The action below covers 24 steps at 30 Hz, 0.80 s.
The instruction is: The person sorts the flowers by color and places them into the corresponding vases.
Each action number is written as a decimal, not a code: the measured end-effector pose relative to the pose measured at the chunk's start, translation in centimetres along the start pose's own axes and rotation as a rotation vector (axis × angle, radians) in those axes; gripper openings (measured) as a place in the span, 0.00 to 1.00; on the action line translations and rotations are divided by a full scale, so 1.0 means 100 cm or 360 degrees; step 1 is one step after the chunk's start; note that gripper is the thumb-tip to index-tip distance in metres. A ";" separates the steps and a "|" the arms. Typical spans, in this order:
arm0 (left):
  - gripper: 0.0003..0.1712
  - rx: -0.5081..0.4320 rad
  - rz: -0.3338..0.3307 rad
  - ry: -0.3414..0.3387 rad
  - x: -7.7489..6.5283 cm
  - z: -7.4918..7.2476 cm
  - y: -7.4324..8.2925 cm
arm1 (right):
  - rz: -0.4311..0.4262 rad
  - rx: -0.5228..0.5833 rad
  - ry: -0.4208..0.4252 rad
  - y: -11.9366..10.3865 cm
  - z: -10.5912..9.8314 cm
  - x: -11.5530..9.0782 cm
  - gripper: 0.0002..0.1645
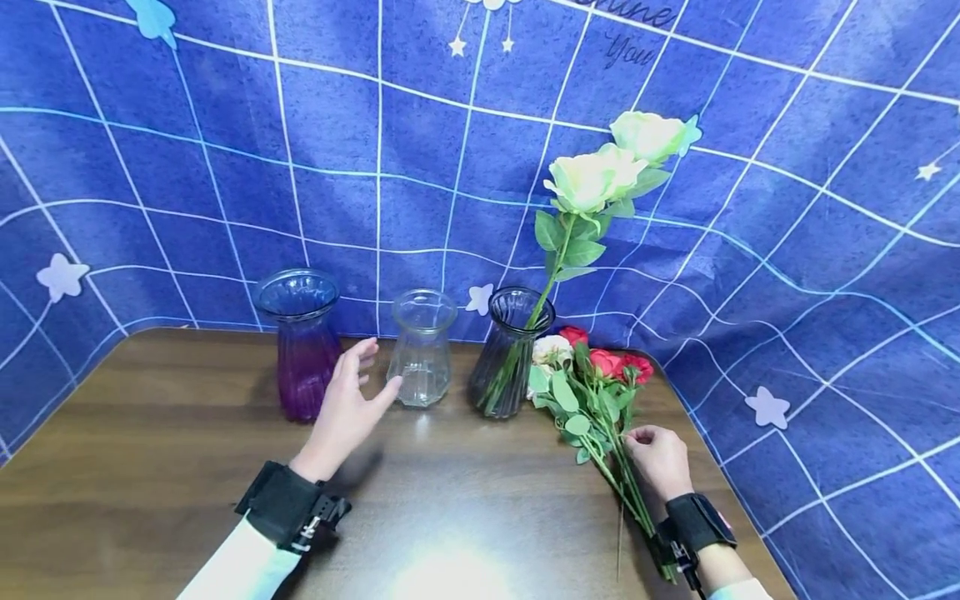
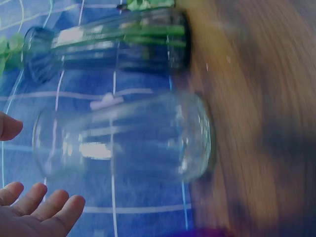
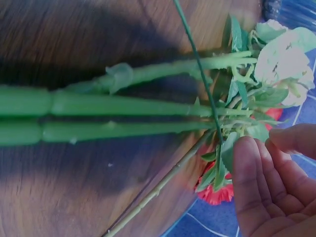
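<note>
My left hand (image 1: 351, 408) reaches beside the clear glass vase (image 1: 422, 358), thumb and fingers spread apart around nothing. In the left wrist view its fingertips (image 2: 74, 205) appear near the rim of that vase. At the right, my right hand (image 1: 662, 458) is at a bunch of artificial flowers lying on the table, its fingers loosely bent beside the green stems (image 1: 611, 467). The right wrist view shows its fingertips close to a leaf (image 3: 228, 150), with nothing visible between thumb and fingers. The bunch has red flowers (image 1: 606, 362) and white ones (image 1: 552, 350).
A purple-blue vase (image 1: 303, 367) stands left of the clear one. To the right, a dark grey vase (image 1: 501, 375) holds tall white roses (image 1: 592, 179). All stand near the back edge of the wooden table (image 1: 187, 483), before a blue patterned cloth (image 1: 337, 150).
</note>
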<state>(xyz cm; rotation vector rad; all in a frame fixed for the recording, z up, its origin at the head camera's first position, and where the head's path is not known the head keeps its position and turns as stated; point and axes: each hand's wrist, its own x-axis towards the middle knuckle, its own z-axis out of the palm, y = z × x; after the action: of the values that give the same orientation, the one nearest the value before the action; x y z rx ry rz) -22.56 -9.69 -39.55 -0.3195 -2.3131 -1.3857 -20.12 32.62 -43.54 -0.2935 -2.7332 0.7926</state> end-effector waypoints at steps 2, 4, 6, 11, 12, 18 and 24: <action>0.36 -0.0001 0.0010 0.0028 0.002 -0.007 -0.001 | 0.0023 -0.0004 0.0005 0.003 -0.003 -0.001 0.08; 0.36 -0.0013 0.0020 0.0055 0.005 -0.012 -0.002 | 0.0036 -0.0010 0.0006 0.006 -0.005 -0.001 0.08; 0.36 -0.0011 0.0027 0.0077 0.009 -0.016 -0.003 | 0.0049 -0.0017 0.0000 0.007 -0.006 -0.002 0.08; 0.37 0.0004 0.0005 0.0079 0.018 -0.019 -0.002 | 0.0053 -0.0016 -0.0026 0.012 -0.007 -0.004 0.07; 0.37 -0.0001 -0.0008 0.0072 0.020 -0.018 -0.002 | 0.0053 -0.0018 -0.0023 0.013 -0.006 -0.003 0.07; 0.39 -0.0028 -0.0107 -0.0005 0.031 -0.006 -0.008 | 0.0078 -0.0095 -0.0052 0.020 0.001 -0.003 0.09; 0.42 -0.0022 -0.0150 -0.0056 0.045 0.018 -0.010 | 0.0105 -0.0111 -0.0074 0.024 0.005 -0.001 0.11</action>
<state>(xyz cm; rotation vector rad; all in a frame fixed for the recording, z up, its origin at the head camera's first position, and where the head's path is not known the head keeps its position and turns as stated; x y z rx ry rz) -27.34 -8.68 -39.00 -0.2437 -2.3757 -1.4527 -19.89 34.35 -45.29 -0.3868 -2.8117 0.7310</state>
